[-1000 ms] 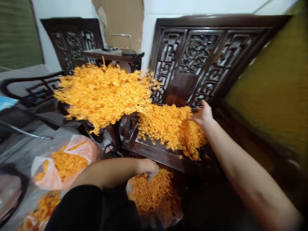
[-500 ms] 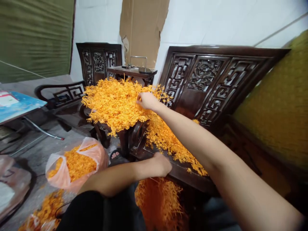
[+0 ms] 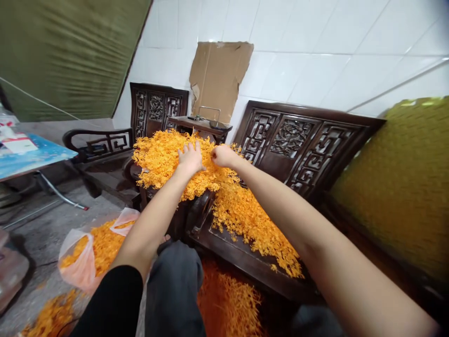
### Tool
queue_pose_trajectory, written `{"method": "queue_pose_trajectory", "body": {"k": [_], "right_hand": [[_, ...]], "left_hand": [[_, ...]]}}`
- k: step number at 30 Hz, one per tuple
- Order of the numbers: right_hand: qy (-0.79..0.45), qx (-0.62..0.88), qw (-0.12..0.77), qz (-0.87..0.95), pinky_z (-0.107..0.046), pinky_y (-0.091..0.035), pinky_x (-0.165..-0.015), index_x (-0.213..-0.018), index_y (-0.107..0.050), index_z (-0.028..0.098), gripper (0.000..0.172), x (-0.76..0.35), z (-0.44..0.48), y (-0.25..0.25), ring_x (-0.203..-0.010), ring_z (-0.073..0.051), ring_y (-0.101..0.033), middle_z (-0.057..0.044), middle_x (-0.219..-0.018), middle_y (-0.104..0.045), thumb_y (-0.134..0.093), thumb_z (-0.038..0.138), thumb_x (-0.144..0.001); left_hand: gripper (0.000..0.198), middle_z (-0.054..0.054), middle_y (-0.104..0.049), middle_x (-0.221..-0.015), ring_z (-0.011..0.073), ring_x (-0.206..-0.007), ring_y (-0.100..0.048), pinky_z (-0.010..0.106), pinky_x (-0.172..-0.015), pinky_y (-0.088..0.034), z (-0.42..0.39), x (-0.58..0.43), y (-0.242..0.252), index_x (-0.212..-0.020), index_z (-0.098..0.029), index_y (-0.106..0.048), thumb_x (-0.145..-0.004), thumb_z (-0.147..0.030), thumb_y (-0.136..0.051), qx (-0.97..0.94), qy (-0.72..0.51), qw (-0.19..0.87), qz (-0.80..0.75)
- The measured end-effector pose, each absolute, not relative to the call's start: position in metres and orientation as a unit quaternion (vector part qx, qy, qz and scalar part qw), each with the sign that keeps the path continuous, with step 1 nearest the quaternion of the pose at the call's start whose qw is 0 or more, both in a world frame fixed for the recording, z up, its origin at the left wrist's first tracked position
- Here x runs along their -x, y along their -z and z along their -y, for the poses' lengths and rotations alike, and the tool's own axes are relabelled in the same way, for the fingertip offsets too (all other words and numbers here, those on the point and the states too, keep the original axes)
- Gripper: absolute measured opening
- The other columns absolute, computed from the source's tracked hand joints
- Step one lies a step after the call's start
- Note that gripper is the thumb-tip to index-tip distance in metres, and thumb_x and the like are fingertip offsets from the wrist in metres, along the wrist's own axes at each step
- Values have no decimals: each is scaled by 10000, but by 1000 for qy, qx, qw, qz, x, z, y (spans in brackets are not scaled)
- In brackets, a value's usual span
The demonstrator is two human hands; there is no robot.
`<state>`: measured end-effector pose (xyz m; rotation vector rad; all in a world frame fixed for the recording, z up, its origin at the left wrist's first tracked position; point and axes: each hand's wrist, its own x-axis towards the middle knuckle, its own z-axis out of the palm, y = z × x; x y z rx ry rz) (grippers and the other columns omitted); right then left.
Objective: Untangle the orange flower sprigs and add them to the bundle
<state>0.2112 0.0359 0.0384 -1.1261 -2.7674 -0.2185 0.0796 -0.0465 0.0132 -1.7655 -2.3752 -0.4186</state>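
A big heap of orange plastic flower sprigs (image 3: 164,159) lies over the arm and seat of a dark carved wooden bench (image 3: 301,145). My left hand (image 3: 190,158) rests flat on top of the heap with its fingers spread. Right beside it, my right hand (image 3: 221,155) is curled with its fingers closed into the sprigs. More orange sprigs (image 3: 256,224) trail down across the bench seat, and another bunch (image 3: 231,304) lies on the floor below between my knees.
A clear plastic bag (image 3: 84,255) of orange sprigs sits on the floor at the left, with loose sprigs (image 3: 49,316) near it. A second carved chair (image 3: 154,110) and small table (image 3: 203,124) stand behind. Blue-topped table (image 3: 31,157) at far left; yellow-green cushion (image 3: 403,187) at right.
My left hand rose from the bunch near the floor onto the top of the heap. My right hand moved from the seat pile to the heap top. The view tilted upward.
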Motion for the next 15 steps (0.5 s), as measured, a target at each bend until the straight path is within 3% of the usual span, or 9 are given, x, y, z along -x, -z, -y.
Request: {"method": "queue_pose_trajectory", "body": {"k": [1,3,8,12,15], "right_hand": [[82,386,97,914,-316,-524,-915,-1039,-798,101,285,-216,-37,-46,-1011,-286,-725,-190,-1070,-773,-590,152,-852],[83,417,176,888,-327,-527,-911,-1054,-793,76,322,-228,-41,-68,-1002,-293,-722,-205,-1055,-770,-553,100,-840],[59,456,441,771,-326,-503,-963,-1149,-769,80,458,-277,-48,-136,-1021,-203,-697,-170,-1121,-763,-442,18,-833],[24,403,509,760,-346,-469,-1028,-1268,-678,50,440,-323,-36,-171,-1080,-161,-656,-169,-1177,-743,-384,109,-946],[-13,362,517,775,-371,-458,-1054,-1265,-666,85,378,-354,-21,-175,-1079,-172,-657,-142,-1126,-753,-464,222,-977]], "left_hand": [[1226,247,-140,-1713,432,-1584,-155,604,-1245,-266,36,-72,-8,-1662,-130,-113,-752,-549,-820,599,130,68,787],[1258,213,-32,-1732,435,-1597,-48,623,-1261,-209,21,-56,6,-1668,-133,-62,-763,-651,-764,613,114,31,781],[1126,325,-290,-1636,498,-1518,-267,664,-1206,-258,12,-30,34,-1539,-5,-370,-799,-830,-568,595,164,-27,786],[1012,368,-458,-1499,475,-1423,-433,676,-1131,-336,14,-36,24,-1360,-3,-553,-749,-803,-662,591,190,-2,784],[804,351,-602,-1340,490,-1317,-539,686,-1064,-380,18,-58,0,-1197,-29,-661,-682,-620,-839,564,173,19,807]]}}
